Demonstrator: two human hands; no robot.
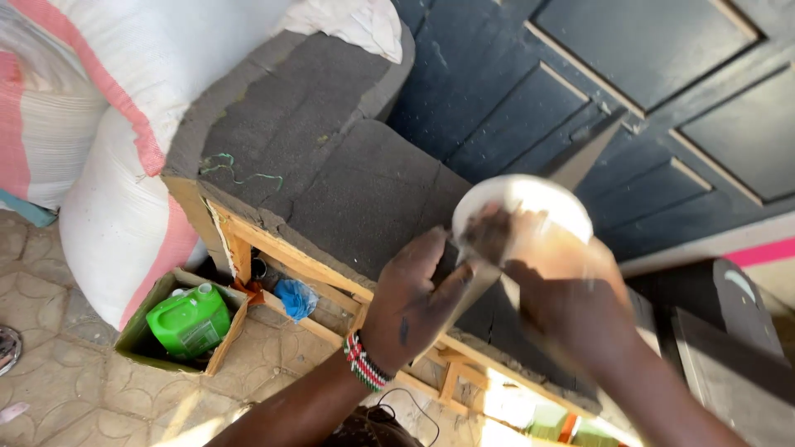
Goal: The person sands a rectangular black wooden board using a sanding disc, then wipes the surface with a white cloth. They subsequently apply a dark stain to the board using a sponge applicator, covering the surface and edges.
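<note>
1. Nearest the camera, the right hand (571, 290) grips a white round container (523, 217) from below; motion blur hides its finger positions.
2. Grey foam blocks (331, 165) lie on a wooden frame (273, 252); the container is above their right edge.
3. Left hand (411, 302), fingers together, touches the container's lower-left rim.
4. Green jug (190, 319) sits in a box (137, 331) below the frame's left corner.

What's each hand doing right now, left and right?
Left hand: fingers open, resting on the grey foam.
Right hand: blurred, at the white container; grip cannot be told.
</note>
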